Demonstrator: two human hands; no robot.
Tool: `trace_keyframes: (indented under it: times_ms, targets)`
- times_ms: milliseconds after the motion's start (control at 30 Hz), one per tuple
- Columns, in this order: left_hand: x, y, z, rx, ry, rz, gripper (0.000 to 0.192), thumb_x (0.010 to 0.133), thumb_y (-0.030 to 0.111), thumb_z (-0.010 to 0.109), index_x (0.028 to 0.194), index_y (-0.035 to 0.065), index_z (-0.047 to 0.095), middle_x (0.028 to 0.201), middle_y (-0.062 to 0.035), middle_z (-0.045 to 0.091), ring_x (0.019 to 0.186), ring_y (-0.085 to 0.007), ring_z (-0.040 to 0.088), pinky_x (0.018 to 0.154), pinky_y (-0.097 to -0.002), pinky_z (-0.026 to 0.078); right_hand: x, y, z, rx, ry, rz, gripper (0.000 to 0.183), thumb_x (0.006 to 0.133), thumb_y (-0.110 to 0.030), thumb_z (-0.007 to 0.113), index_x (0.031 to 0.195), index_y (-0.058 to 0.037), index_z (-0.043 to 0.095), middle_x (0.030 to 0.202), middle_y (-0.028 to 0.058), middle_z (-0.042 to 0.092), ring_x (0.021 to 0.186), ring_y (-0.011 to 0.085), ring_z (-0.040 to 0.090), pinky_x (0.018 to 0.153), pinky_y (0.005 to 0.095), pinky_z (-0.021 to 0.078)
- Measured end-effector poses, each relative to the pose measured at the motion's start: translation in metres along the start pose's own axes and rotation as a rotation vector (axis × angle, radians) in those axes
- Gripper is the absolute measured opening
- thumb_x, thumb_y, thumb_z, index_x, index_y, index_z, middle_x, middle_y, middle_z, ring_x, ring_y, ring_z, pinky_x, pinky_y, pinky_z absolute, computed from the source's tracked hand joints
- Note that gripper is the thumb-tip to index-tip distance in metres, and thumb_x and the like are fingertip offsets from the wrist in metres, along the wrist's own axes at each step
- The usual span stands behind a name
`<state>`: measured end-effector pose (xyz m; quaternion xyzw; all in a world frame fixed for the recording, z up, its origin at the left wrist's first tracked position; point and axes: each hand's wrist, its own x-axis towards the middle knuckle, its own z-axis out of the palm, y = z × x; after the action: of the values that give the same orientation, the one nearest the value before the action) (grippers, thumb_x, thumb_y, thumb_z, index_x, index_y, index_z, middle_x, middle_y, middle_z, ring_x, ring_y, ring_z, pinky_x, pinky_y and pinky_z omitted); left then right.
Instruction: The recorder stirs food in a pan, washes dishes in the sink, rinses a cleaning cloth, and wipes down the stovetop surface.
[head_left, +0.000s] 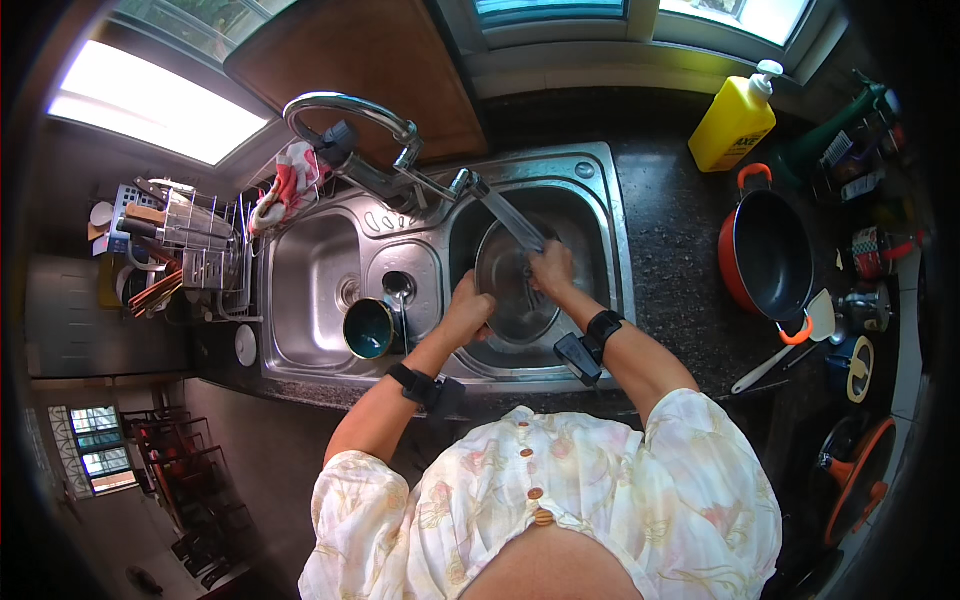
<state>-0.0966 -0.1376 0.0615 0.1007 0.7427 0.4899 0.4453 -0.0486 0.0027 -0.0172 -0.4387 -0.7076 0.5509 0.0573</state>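
Over the right basin of a stainless steel double sink (624, 247), my left hand (470, 310) is closed on the left rim of a round metal bowl or pan (499, 319). My right hand (553, 268) is over the bowl, beneath the faucet's stream of water (510, 217); whether its fingers hold anything is hidden. The chrome faucet (352, 105) arches from behind the sink. Left of my left hand, a dark green bowl (369, 328) stands tilted beside a metal ladle (399, 285) on the small middle basin.
A red pot (769, 255) with orange handles and a pale spatula (772, 367) lie to the right. Behind them stands a yellow pump bottle (733, 124). A wire dish rack (210, 232) with utensils is on the left, near a red and white cloth (289, 187). A brown board (367, 67) leans behind.
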Motion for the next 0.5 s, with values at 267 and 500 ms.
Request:
trace_keyframes:
  times_ms: [267,500]
  targets:
    - [0.009,-0.016,0.002,-0.037,-0.024,-0.013,0.044,0.058,0.002,0.039,0.102,-0.0035,0.038,0.063,-0.0131,0.05,0.029,-0.0166,0.04,0.024,-0.024,0.031,0.012,0.024,0.016,-0.057,0.074,-0.135,0.023,0.066,-0.017,0.053,0.06,0.0049,0.054,0.056,0.0205,0.056,0.05,0.034,0.056,0.055,0.0378,0.0468]
    - [0.004,-0.008,0.002,-0.09,-0.022,0.025,0.044,0.058,0.001,0.039,0.102,-0.0044,0.038,0.06,-0.013,0.049,0.029,-0.0166,0.04,0.024,-0.0237,0.031,0.004,0.005,0.005,0.05,0.054,-0.017,0.018,0.064,-0.011,0.053,0.064,0.007,0.054,0.055,0.0191,0.055,0.045,0.0273,0.057,0.047,0.0349,0.0474]
